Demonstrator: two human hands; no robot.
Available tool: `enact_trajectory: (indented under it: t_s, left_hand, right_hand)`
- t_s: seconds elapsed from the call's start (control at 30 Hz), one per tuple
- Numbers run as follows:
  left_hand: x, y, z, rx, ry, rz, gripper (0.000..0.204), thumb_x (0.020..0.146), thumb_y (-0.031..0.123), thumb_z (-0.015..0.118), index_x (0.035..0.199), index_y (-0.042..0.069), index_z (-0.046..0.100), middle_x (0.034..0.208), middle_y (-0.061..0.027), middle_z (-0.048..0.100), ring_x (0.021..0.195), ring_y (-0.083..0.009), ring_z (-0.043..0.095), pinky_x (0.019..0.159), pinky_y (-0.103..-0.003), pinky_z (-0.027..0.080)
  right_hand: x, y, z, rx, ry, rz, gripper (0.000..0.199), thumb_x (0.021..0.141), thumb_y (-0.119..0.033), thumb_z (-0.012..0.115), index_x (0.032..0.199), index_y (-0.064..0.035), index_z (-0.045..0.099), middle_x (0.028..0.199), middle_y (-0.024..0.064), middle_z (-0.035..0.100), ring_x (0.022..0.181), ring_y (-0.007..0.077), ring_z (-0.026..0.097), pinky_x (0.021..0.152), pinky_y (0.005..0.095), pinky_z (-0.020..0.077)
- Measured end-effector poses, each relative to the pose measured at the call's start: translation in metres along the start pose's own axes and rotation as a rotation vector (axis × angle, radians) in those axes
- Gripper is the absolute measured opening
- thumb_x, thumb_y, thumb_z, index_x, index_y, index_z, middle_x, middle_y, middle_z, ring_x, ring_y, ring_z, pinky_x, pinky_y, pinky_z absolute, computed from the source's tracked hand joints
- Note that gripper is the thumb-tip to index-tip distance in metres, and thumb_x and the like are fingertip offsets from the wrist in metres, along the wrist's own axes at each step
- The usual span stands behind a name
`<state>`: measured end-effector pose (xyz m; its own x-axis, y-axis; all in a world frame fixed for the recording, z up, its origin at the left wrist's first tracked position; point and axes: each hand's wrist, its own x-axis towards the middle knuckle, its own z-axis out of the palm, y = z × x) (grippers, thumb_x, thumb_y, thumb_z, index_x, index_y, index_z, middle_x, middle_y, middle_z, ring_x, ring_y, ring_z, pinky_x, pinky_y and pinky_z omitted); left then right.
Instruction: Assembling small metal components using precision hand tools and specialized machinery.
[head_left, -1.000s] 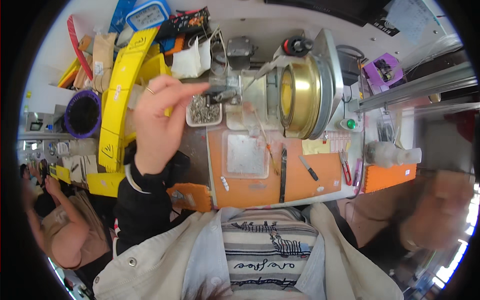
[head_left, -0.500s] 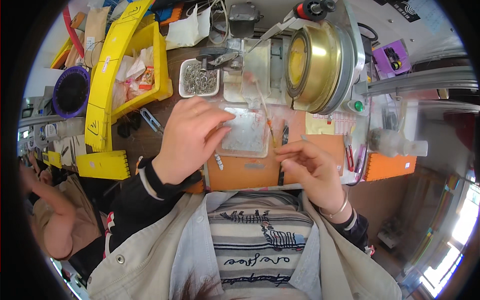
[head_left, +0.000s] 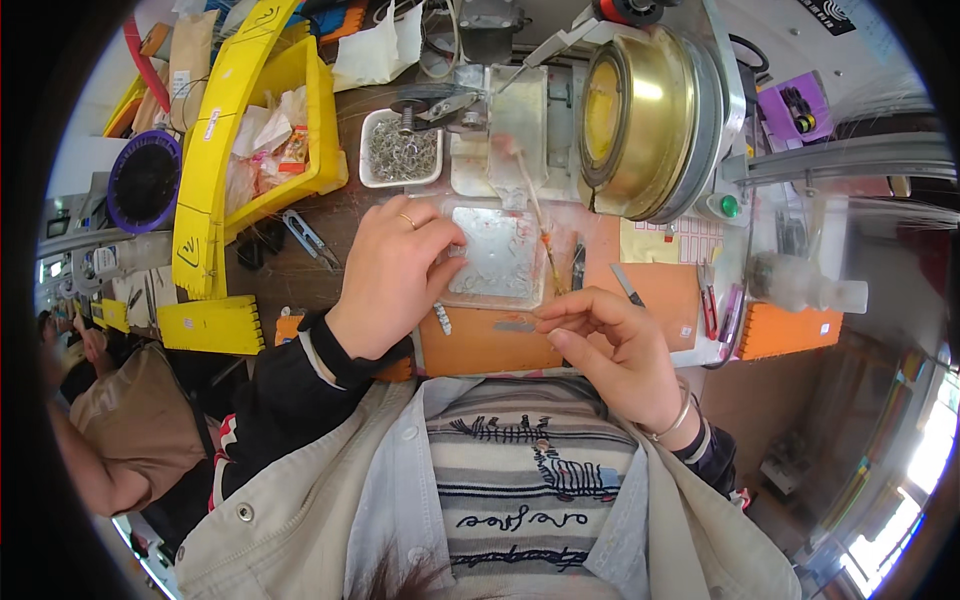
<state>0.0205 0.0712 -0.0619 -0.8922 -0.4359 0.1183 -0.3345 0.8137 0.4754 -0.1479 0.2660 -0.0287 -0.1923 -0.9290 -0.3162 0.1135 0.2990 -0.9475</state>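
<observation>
My left hand (head_left: 395, 275), with a ring on one finger, hangs over the left edge of a clear tray (head_left: 535, 275) holding a pale metal plate (head_left: 492, 250) with reddish specks. Its thumb and forefinger curl toward each other; whatever lies between them is too small to make out. Off the tray's lower right corner is my right hand (head_left: 625, 350), thumb and forefinger nearly together, their contents too fine to see. A thin stick (head_left: 545, 238) with orange marks slants across the tray, its lower end near the right fingers. A small patterned strip (head_left: 442, 318) lies below the tray.
A white dish of small metal rings (head_left: 402, 150) and a yellow bin (head_left: 330, 165) stand back left. A large brass-coloured wheel (head_left: 640, 125) rises back right. Snips (head_left: 310, 240), a blade (head_left: 628, 285) and red-handled snips (head_left: 708, 300) lie around the orange mat (head_left: 670, 310).
My left hand has turned slightly, and its ring now shows. My right fingers have moved a little left and down, uncovering more of the blade behind them. The whole view has shifted slightly.
</observation>
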Motion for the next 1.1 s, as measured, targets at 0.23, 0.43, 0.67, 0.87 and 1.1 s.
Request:
enact_trajectory:
  t_s: [0.23, 0.43, 0.67, 0.87, 1.1]
  left_hand:
    - [-0.002, -0.002, 0.003, 0.021, 0.006, 0.02, 0.021, 0.072, 0.006, 0.076, 0.089, 0.011, 0.065, 0.088, -0.0037, 0.06, 0.088, -0.0273, 0.056, 0.077, -0.038, 0.042]
    - [0.01, -0.008, 0.003, 0.027, -0.104, 0.072, 0.019, 0.073, 0.005, 0.073, 0.087, 0.011, 0.062, 0.087, -0.003, 0.06, 0.091, -0.0267, 0.056, 0.081, -0.039, 0.041]
    - [0.011, -0.005, -0.007, -0.043, -0.078, 0.059, 0.019, 0.073, 0.004, 0.073, 0.086, 0.011, 0.061, 0.086, -0.0036, 0.061, 0.088, -0.0277, 0.057, 0.08, -0.037, 0.04]
    - [-0.003, 0.014, -0.012, -0.414, 0.148, -0.154, 0.024, 0.078, -0.01, 0.07, 0.092, 0.004, 0.057, 0.088, -0.0056, 0.064, 0.081, -0.0151, 0.066, 0.077, -0.028, 0.049]
    - [-0.013, 0.032, -0.012, -0.886, 0.25, -0.263, 0.029, 0.075, -0.003, 0.079, 0.097, 0.001, 0.06, 0.094, -0.0103, 0.067, 0.087, -0.0189, 0.067, 0.079, -0.029, 0.051]
  right_hand:
    - [0.001, 0.0, 0.003, 0.13, 0.049, 0.019, 0.019, 0.097, -0.005, 0.062, 0.114, 0.0019, 0.063, 0.103, 0.0053, 0.068, 0.081, 0.0051, 0.062, 0.068, 0.0206, 0.0564]
    - [0.003, 0.008, 0.002, 0.051, 0.029, -0.006, 0.02, 0.096, -0.005, 0.063, 0.114, 0.0025, 0.064, 0.098, 0.0037, 0.067, 0.077, 0.004, 0.06, 0.066, 0.02, 0.0552]
    - [0.005, 0.003, 0.003, 0.003, 0.058, -0.046, 0.02, 0.094, -0.007, 0.065, 0.112, 0.0014, 0.065, 0.091, 0.0038, 0.067, 0.072, 0.0047, 0.059, 0.063, 0.0212, 0.0534]
    - [0.035, -0.004, 0.007, -0.52, 0.203, -0.393, 0.02, 0.084, -0.009, 0.071, 0.103, -0.0046, 0.067, 0.085, 0.0084, 0.067, 0.07, 0.0199, 0.066, 0.061, 0.0313, 0.0508]
    - [0.051, -0.012, 0.018, -0.74, 0.256, -0.699, 0.018, 0.078, -0.004, 0.074, 0.095, -0.0036, 0.067, 0.085, 0.0081, 0.067, 0.06, 0.0208, 0.059, 0.057, 0.0306, 0.0482]
